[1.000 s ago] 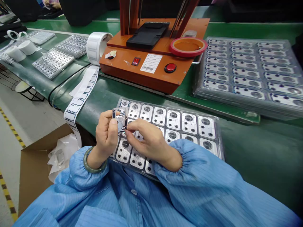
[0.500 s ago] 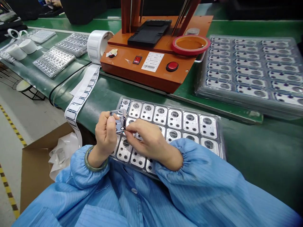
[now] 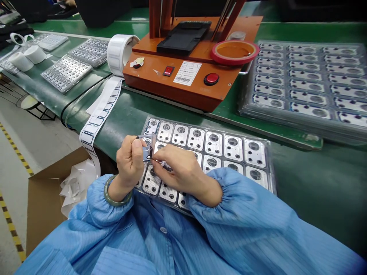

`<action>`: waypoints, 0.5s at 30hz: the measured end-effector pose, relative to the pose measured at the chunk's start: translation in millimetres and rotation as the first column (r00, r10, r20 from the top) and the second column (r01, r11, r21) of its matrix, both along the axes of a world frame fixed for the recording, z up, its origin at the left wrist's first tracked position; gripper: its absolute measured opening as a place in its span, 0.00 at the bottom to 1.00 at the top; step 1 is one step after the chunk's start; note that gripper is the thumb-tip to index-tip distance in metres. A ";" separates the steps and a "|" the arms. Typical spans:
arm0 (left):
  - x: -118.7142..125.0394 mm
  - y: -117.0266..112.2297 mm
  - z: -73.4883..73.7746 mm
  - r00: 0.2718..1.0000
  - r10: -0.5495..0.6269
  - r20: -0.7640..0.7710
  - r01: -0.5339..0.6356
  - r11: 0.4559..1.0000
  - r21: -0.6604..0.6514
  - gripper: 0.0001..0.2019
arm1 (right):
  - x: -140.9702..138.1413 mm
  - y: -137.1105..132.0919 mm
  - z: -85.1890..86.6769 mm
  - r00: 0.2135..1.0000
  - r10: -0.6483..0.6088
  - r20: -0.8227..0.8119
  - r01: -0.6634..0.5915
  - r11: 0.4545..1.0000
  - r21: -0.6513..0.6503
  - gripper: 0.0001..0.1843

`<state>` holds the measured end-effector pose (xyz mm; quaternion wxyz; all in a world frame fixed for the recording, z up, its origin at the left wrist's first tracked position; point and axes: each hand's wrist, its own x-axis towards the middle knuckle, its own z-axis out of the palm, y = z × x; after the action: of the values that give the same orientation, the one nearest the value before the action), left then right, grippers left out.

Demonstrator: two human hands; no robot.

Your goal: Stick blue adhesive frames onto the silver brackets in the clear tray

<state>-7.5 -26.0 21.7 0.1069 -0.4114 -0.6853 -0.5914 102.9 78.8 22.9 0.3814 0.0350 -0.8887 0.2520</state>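
My left hand (image 3: 129, 162) is closed on a small metal plate (image 3: 146, 152), held tilted up with the thumb on its face. A dark edging shows along the plate's right side. My right hand (image 3: 180, 168) has thumb and forefinger pinched at the plate's lower right corner. Whatever lies between those fingertips is too small to make out. Both hands are above a clear plastic tray (image 3: 271, 168) holding rows of similar silver plates (image 3: 213, 142), each with a round window and small dark holes. The hands and sleeves hide part of the tray.
Behind the tray stands an orange press (image 3: 172, 86) with a red tape roll (image 3: 235, 52) on it. A label roll (image 3: 116, 57) trails its strip (image 3: 100, 114) into a cardboard box (image 3: 43, 202). Stacked trays (image 3: 309, 84) sit right; more trays (image 3: 67, 72) lie left.
The plate has turned slightly in my left hand, and its dark edge is now closer to my right fingertips. The whole view has shifted a little; the tray is unchanged.
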 end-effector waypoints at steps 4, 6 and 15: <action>0.5 -0.3 0.0 1.000 -0.005 -0.012 0.005 1.000 -0.011 0.16 | 0.5 -0.1 1.3 1.000 -0.001 -0.012 0.001 1.000 0.027 0.02; 1.0 0.3 0.0 1.000 -0.002 -0.020 0.001 1.000 -0.012 0.15 | 1.4 -0.4 2.8 1.000 0.001 -0.016 -0.001 0.999 0.034 0.03; 3.1 3.4 0.9 0.999 0.030 -0.023 -0.032 0.998 -0.059 0.14 | 5.1 -3.3 11.3 0.995 -0.088 -0.053 0.095 0.985 0.146 0.08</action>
<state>-4.3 -22.6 22.5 0.1114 -0.4104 -0.7076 -0.5643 108.1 75.5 34.2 0.4096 0.0282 -0.8965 0.1666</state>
